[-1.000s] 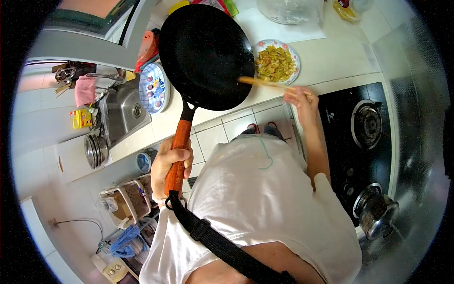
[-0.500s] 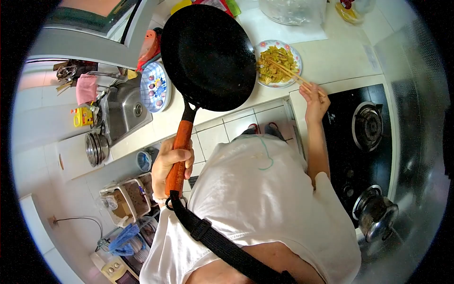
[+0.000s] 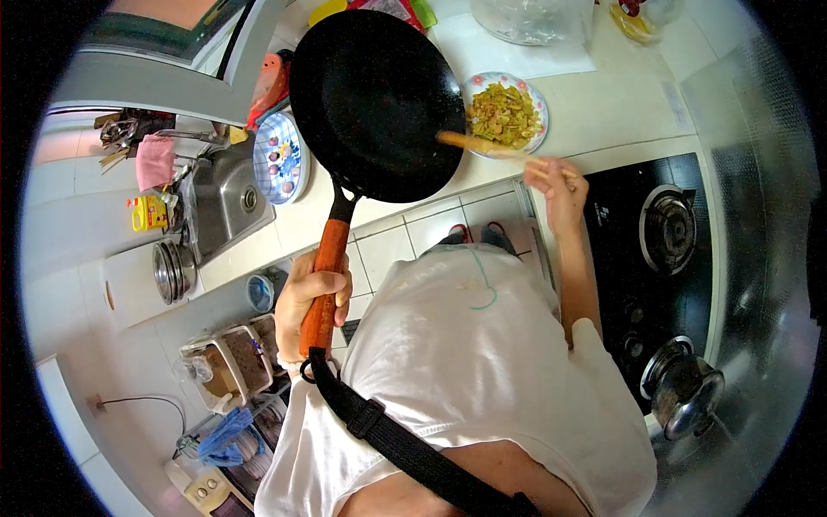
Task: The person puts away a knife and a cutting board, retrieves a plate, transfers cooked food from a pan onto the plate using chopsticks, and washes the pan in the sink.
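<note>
The left hand [image 3: 308, 297] is closed around the reddish-brown wooden handle [image 3: 331, 250] of a round black wok [image 3: 379, 99]; the wok's bowl lies ahead of this hand. The right hand [image 3: 560, 188], fingers curled, grips light-brown wooden chopsticks [image 3: 469, 140]. Their blurred tips overlap the wok, left of this hand; contact cannot be determined. Ahead-left of the right hand, a white flower-rimmed plate [image 3: 541, 110] holds yellow-green chopped food [image 3: 502, 112].

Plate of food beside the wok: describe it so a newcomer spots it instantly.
Find the pale countertop, then the big black wok held over its edge. Right of the wok sits the plate, heaped with yellow-green food. Its pink-flowered rim distinguishes it from the blue-checked plate left of the wok.
</note>
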`<state>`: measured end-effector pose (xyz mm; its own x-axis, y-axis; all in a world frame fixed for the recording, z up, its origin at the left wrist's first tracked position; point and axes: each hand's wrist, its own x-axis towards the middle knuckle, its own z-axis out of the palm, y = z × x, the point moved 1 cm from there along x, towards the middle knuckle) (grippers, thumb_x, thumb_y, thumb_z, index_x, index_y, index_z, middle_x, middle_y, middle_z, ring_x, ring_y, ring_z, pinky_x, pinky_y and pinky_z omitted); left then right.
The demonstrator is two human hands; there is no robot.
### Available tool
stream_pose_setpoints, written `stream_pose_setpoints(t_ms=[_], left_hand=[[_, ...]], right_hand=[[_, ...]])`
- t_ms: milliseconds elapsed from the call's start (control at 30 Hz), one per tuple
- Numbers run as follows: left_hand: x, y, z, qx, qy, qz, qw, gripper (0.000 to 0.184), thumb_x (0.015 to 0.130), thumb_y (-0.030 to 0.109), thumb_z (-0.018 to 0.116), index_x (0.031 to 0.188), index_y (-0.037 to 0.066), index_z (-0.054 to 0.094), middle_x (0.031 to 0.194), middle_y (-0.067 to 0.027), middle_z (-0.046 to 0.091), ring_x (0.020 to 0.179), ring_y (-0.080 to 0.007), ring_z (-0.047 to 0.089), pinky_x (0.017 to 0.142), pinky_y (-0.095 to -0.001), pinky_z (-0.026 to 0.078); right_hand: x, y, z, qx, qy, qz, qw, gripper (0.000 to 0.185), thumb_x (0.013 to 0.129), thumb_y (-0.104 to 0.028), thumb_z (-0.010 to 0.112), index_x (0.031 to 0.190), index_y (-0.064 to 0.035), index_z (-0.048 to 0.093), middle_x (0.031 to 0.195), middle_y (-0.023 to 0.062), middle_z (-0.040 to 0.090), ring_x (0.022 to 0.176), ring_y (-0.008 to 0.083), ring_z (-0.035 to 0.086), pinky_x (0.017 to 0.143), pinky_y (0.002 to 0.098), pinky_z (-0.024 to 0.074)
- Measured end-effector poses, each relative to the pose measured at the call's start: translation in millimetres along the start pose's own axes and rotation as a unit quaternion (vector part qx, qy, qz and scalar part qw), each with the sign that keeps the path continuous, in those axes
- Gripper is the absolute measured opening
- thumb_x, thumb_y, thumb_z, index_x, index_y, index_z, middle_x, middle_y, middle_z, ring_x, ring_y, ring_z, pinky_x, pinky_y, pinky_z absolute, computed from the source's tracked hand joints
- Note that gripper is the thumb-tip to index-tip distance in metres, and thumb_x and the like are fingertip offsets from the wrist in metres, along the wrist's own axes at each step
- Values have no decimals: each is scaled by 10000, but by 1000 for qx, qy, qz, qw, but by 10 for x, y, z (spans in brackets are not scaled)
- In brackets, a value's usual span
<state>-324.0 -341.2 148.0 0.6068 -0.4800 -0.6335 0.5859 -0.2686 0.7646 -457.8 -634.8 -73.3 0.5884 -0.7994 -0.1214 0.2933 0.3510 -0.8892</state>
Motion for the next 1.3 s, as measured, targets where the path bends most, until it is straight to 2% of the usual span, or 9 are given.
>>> stream_pose_setpoints(t_ms=[133, 200, 267, 400, 600, 733, 900, 1133, 1300], left_hand=[[1, 2, -12, 7, 5, -4, 1000, 258, 644, 99, 572, 840, -52, 497, 543, -76, 460, 365, -147, 397, 351, -233, 381], [3, 3, -27, 12, 3, -5, 1000, 251, 645, 100, 571, 833, -48, 494, 541, -78, 460, 361, -149, 398, 352, -233, 382], [1, 3, -38, 11, 3, -4, 1000, 247, 644, 100, 569, 828, -47, 494, 540, -78, 460, 361, -150, 398, 353, -234, 382], [31, 3, -55, 8, -8, -12, 1000, 237, 640, 98, 566, 816, -44, 494, 538, -80, 461, 364, -151, 397, 353, -236, 381], [-10, 9, -41, 9, 9, -7, 1000, 245, 643, 97, 569, 825, -49, 493, 537, -80, 461, 371, -151, 398, 353, -235, 375], [-2, -10, -61, -7, 6, 0, 1000, 250, 652, 97, 570, 834, -56, 494, 537, -76, 459, 370, -151, 399, 355, -234, 373], [-30, -17, -73, 6, 0, 0, 1000, 264, 660, 98, 575, 854, -61, 492, 542, -77, 462, 369, -149, 401, 358, -231, 375], [-30, -14, -37, 0, 17, 0, 1000, 247, 661, 99, 574, 835, -58, 497, 544, -74, 456, 370, -146, 398, 353, -231, 374], [-54, -26, -75, 3, 7, 0, 1000, 250, 650, 110, 572, 822, -57, 498, 544, -80, 460, 368, -146, 393, 351, -232, 382]], right_hand=[[36, 118, -28, -3, -43, 51, 998, 280, 932, -170, 531, 1008, 99, 551, 957, 223, 630, 805, 272, 660, 726, 350, 572], [141, 94, -71, -34, 98, -41, 994, 272, 934, -164, 525, 998, 98, 556, 955, 216, 633, 802, 279, 661, 722, 369, 572], [119, 22, -56, -37, 103, -47, 993, 270, 935, -164, 522, 993, 98, 558, 953, 214, 635, 799, 283, 663, 724, 377, 571], [-11, 5, -5, -22, -93, 62, 994, 245, 925, -150, 539, 1001, 81, 566, 932, 211, 641, 801, 274, 667, 713, 374, 571], [191, -8, -23, -39, 81, -54, 994, 254, 916, -165, 557, 967, 82, 577, 907, 210, 654, 754, 259, 673, 694, 349, 574], [-5, -89, 134, -39, -81, 68, 994, 280, 921, -172, 552, 972, 103, 573, 906, 209, 654, 760, 258, 672, 671, 337, 577], [198, 143, -37, -45, 98, -66, 992, 283, 930, -165, 534, 1007, 106, 563, 933, 208, 649, 781, 251, 670, 693, 335, 575], [-11, 178, 174, -39, -27, 11, 999, 268, 923, -150, 547, 1016, 102, 554, 943, 198, 651, 797, 255, 669, 708, 339, 568], [161, 76, 91, -37, 108, -93, 989, 282, 924, -153, 545, 1002, 117, 554, 939, 218, 644, 795, 268, 667, 735, 347, 569]])
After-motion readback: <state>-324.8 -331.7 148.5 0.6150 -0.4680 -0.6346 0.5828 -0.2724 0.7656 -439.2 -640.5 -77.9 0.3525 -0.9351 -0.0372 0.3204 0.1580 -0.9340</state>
